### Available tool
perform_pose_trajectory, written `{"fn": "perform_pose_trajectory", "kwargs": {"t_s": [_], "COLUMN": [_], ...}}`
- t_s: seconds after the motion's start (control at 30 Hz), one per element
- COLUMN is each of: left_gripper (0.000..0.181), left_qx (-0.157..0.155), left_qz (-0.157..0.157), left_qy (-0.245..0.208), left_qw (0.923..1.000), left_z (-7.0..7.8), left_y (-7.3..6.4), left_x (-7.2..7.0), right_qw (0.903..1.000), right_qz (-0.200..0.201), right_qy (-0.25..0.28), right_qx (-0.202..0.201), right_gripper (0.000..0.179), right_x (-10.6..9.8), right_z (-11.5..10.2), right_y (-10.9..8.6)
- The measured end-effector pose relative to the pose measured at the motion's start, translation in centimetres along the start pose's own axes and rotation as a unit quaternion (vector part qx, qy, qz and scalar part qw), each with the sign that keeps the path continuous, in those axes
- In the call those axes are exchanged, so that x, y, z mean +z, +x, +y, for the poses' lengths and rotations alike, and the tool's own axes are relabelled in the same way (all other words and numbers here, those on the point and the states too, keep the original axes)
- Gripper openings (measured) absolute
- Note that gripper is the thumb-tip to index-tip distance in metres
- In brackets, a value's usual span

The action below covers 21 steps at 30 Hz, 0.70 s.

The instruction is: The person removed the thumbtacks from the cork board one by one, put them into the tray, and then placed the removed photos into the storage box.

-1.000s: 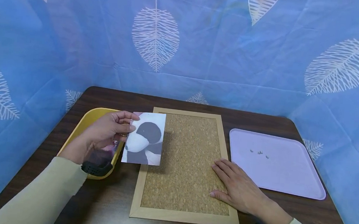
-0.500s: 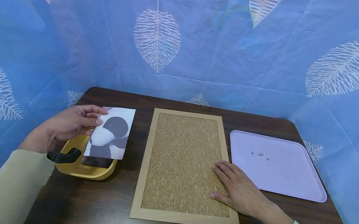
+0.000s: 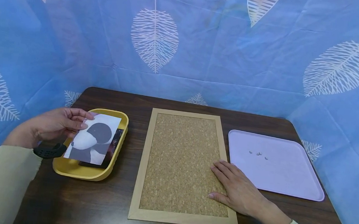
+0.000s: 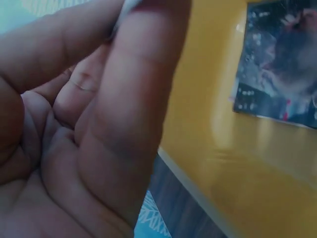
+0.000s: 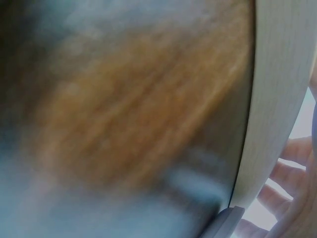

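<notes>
My left hand (image 3: 60, 122) pinches a photo print (image 3: 94, 139) by its left edge, thumb in front. The print shows a grey and white cartoon-like figure and overlaps the yellow tray (image 3: 118, 156) in the head view. Under it in the tray lies a darker print (image 3: 113, 148), seen more fully as a dark photo (image 4: 280, 64) in the left wrist view. My right hand (image 3: 239, 191) rests flat on the right side of the wood-framed cork board (image 3: 182, 167), fingers straight and slightly spread.
To the right of the board is a lilac tray (image 3: 291, 172) bearing several tiny silvery pieces (image 3: 259, 153). Everything stands on a dark wooden table (image 3: 116, 204). A blue cloth with white leaf prints (image 3: 218, 52) hangs close behind.
My left hand has carried the print leftward, from beside the cork board's left edge to over the yellow tray, then lowered it slightly and tilted it. My right hand has stayed put.
</notes>
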State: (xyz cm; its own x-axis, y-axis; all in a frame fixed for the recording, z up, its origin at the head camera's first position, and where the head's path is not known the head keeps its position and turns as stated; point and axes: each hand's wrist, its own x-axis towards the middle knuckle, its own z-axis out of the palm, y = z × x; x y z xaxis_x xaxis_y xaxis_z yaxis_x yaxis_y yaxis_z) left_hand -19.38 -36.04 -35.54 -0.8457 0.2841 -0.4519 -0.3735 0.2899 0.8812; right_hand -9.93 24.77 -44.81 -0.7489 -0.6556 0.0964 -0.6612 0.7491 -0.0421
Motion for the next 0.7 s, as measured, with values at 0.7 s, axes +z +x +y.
{"fn": "perform_pose_trajectory", "kwargs": {"t_s": [0.7], "left_gripper": [0.044], "left_qx": [-0.044], "left_qz": [-0.005], "left_qy": [0.053], "left_qw": [0.9976], "left_z": [-0.4], "left_y": [1.5], "left_x": [1.6], "right_qw": [1.0000], "right_qz": [-0.003], "right_qy": [-0.002], "right_qx": [0.002], "right_gripper": [0.084], "right_x": [0.0], "right_z": [0.0], "right_y": [0.0]}}
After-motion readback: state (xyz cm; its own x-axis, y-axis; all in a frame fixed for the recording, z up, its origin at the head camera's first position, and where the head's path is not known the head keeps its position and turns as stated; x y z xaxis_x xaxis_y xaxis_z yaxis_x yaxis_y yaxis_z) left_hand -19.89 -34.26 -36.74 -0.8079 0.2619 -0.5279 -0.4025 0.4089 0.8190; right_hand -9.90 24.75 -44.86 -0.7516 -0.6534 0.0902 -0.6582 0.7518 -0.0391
